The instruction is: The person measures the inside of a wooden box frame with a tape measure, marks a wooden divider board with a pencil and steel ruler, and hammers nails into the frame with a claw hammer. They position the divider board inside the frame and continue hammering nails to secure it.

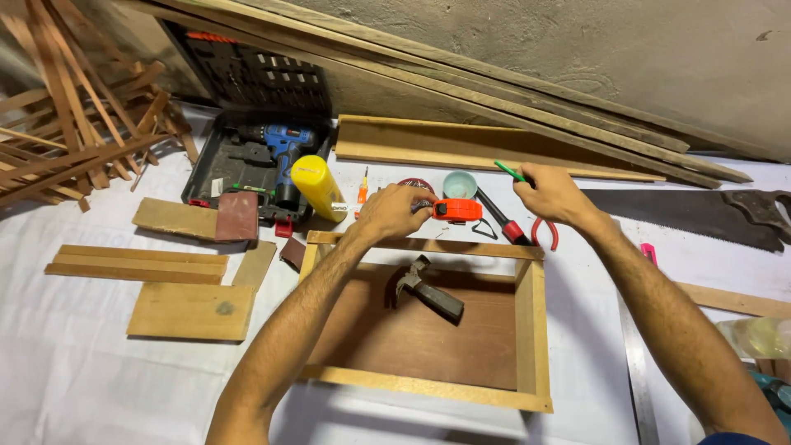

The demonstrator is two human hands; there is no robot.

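bare sheet [99,363] left of wooden frame [428,387], hammer [427,290] inside, tools crowding far edge

We see a white-covered desk [82,363]: a wooden frame [428,330] below our grips, a handsaw [692,216] right of them.

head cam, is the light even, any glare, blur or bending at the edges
Head view: the light is fairly even and soft, with faint shadows beside the wooden box and under the hammer; slight shine on the yellow can; the left hand and right hand are sharp; the planks along the wall bow, a wide-lens bend; the bottle at the right edge is soft.
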